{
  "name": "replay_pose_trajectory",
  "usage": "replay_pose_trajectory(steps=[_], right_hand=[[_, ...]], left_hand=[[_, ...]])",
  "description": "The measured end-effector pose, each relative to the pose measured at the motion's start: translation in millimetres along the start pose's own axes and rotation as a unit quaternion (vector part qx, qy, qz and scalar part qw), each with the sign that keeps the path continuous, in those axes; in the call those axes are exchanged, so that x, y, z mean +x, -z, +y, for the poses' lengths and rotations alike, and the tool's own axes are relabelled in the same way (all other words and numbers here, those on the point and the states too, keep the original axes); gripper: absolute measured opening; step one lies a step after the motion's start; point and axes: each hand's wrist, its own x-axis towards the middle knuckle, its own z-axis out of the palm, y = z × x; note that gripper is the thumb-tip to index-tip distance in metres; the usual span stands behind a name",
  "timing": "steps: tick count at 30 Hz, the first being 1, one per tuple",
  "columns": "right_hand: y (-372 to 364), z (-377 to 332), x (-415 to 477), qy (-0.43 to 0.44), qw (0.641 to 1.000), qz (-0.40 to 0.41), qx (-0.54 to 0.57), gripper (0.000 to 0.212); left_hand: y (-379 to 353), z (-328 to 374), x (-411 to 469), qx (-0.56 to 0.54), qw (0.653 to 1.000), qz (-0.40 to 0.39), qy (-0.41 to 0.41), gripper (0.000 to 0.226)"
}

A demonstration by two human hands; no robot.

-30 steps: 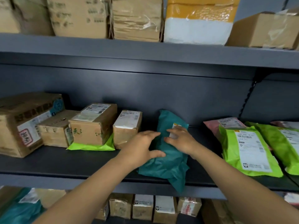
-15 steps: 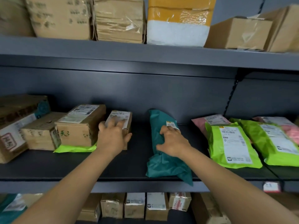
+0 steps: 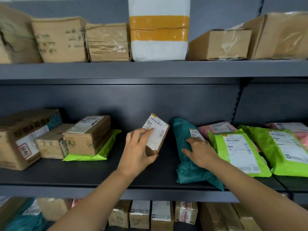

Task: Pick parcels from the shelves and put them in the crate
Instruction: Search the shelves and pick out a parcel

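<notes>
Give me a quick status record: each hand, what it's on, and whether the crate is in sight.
left hand: grips small brown box, box tilted, label facing the camera
right hand: rests on teal bag, fingers spread
teal bag: lies on middle shelf, front corner at the shelf's edge
neighbour: green mailer just right of the teal bag
crate: not in view

The left hand (image 3: 138, 148) hides the lower end of the box (image 3: 157, 130). The right hand (image 3: 200, 151) covers part of the label on the teal bag (image 3: 188, 169). At 3 o'clock, green bags (image 3: 240, 152) bury most of a pink bag (image 3: 215, 128). Label print is too small to read. At 6 o'clock the edge cuts off the lower boxes (image 3: 140, 214).
</notes>
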Motion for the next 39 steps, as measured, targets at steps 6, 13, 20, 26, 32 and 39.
replay_pose_trajectory(steps=[6, 13, 20, 26, 32, 39], right_hand=[[4, 5, 4, 0.018, 0.999, -0.029, 0.018, 0.051], [4, 12, 4, 0.027, 0.999, -0.035, 0.009, 0.052], [4, 14, 9, 0.034, 0.998, -0.037, 0.029, 0.053], [14, -7, 11, 0.077, 0.991, 0.062, 0.089, 0.053], [19, -69, 14, 0.143, 0.975, 0.066, 0.154, 0.055], [8, -179, 23, 0.170, 0.971, 0.049, 0.160, 0.066]], left_hand=[[-16, 29, 8, -0.043, 0.995, -0.066, 0.054, 0.085], [-35, 44, 21, -0.068, 0.983, -0.133, 0.106, 0.070], [-35, 44, 39, 0.031, 0.972, -0.226, 0.061, 0.064], [5, 27, 28, 0.152, 0.976, -0.157, -0.003, 0.061], [79, -31, 19, 0.204, 0.972, -0.106, 0.059, 0.054], [137, -130, -8, 0.236, 0.951, -0.142, 0.140, 0.069]])
